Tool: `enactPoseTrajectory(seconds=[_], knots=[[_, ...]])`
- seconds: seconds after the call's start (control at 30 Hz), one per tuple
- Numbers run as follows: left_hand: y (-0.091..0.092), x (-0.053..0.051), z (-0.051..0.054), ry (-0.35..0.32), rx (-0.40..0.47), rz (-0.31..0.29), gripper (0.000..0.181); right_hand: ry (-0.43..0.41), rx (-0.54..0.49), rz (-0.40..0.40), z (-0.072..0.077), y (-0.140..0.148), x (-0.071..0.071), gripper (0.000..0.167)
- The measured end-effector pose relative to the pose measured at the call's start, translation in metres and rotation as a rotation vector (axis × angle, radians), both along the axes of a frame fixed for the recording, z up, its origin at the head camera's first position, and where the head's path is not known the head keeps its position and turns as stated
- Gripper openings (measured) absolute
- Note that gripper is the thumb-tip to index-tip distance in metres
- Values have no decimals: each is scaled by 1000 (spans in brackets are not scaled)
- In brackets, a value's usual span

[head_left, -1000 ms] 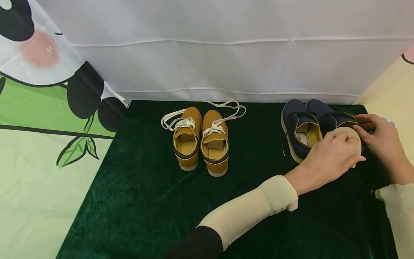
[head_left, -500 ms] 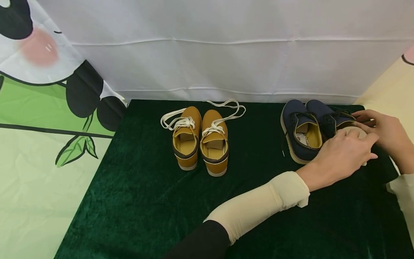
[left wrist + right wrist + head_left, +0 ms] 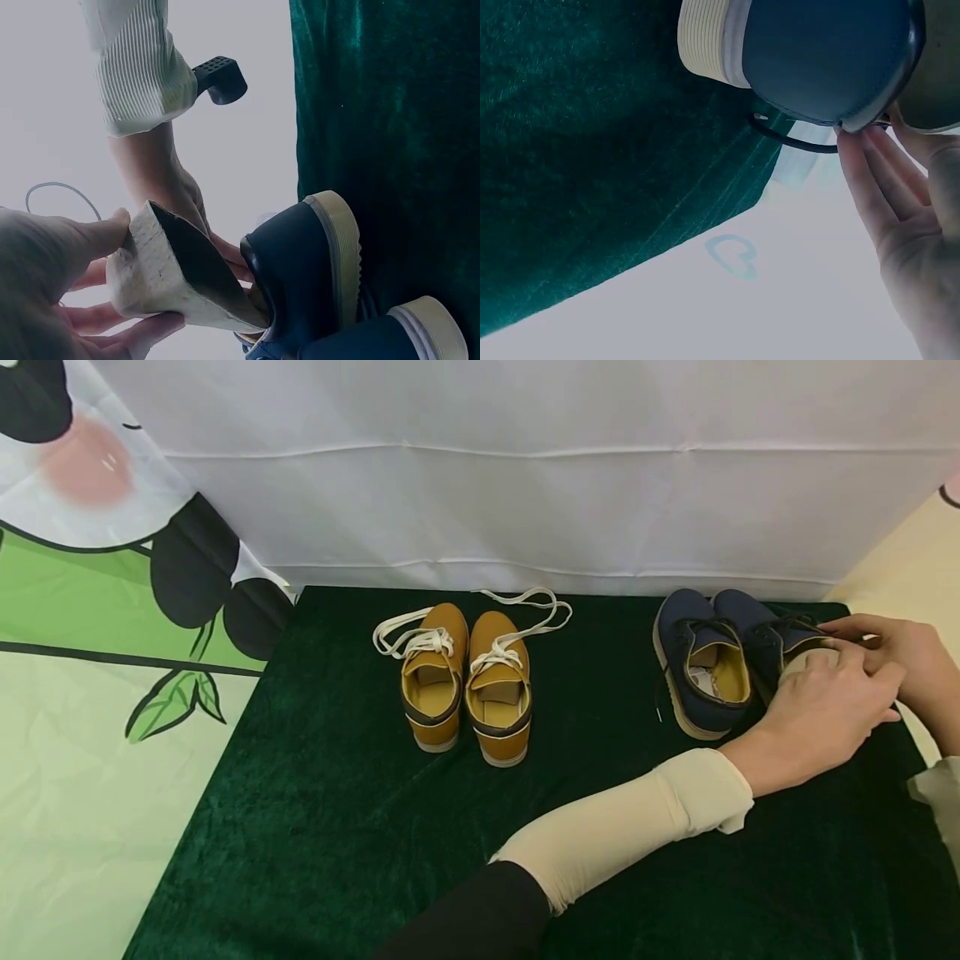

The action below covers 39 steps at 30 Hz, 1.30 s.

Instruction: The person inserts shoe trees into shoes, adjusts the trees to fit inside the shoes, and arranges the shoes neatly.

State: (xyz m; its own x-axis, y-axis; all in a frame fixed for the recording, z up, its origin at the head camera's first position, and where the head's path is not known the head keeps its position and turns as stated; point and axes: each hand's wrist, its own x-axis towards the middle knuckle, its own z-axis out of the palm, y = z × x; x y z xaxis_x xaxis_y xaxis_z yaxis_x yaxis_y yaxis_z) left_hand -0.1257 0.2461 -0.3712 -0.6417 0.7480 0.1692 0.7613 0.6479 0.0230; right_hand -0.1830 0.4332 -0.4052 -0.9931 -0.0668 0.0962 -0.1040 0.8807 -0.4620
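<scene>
My left hand (image 3: 828,718) holds a cream shoe last (image 3: 146,274) by its rounded end, thumb on one side and fingers on the other. The last's narrow end sits inside the opening of the right-hand navy shoe (image 3: 753,635). At that shoe's collar, the thumb and fingertips of my right hand (image 3: 915,664) pinch the rim, which shows in the right wrist view. The other navy shoe (image 3: 708,660) stands close on the left, its yellow lining visible. The left hand hides most of the last and the shoe's heel in the head view.
Two tan shoes (image 3: 498,693) with loose white laces (image 3: 551,610) stand left of centre on the dark green cloth (image 3: 337,827). A white fabric backdrop (image 3: 465,510) rises behind. Printed sheets flank both sides.
My left hand has moved right with the shoe last, whose narrow end now lies in the shoe opening. The right hand has shifted slightly right and up. The shoes have stayed about where they were.
</scene>
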Motion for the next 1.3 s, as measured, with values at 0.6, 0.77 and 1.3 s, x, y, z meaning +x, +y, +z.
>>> enactPoseTrajectory(seconds=[0.6, 0.77, 1.3], knots=[[9, -8, 4, -148, -11, 23, 39, -56, -31, 6, -2, 5, -1, 31], [13, -15, 6, -168, -1, 37, 39, -31, 6, 25, -3, 9, -2, 30], [20, -38, 5, -242, 0, 125, 43, -30, 59, -23, -5, 16, -7, 24]])
